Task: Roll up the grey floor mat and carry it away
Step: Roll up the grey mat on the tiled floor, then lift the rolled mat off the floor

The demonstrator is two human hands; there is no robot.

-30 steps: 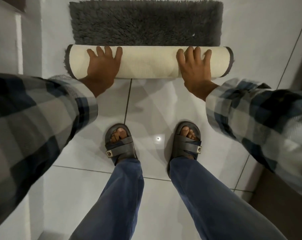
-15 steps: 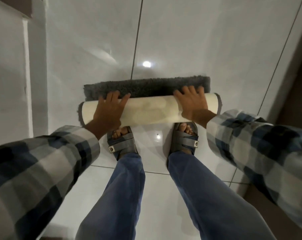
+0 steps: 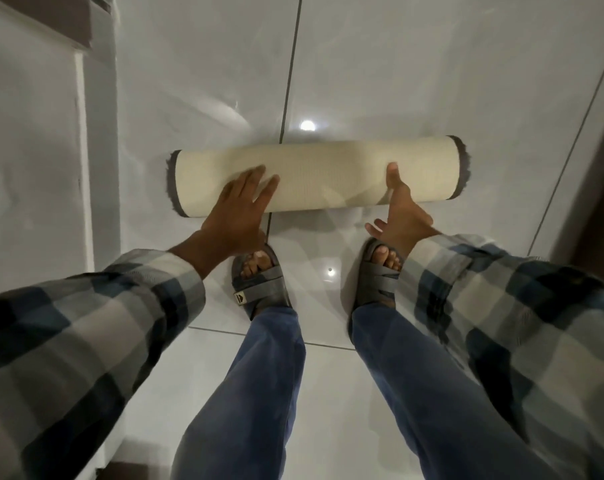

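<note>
The grey floor mat (image 3: 328, 174) lies on the white floor as a full roll, its cream backing outward and grey pile showing only at both ends. My left hand (image 3: 238, 209) rests flat on the roll's near left part, fingers spread. My right hand (image 3: 399, 209) is turned on edge at the roll's near right side, fingers apart, fingertips touching the backing. Neither hand is closed around the roll.
Glossy white floor tiles (image 3: 397, 81) stretch beyond the roll. A white wall or step (image 3: 33, 150) runs along the left. A dark door or panel (image 3: 602, 133) stands at the right edge. My sandalled feet (image 3: 262, 282) stand just behind the roll.
The last strip of grey pile has been rolled in, so the mat is now a complete cylinder. Both hands have slid from the roll's top to its near side, fingers loosened.
</note>
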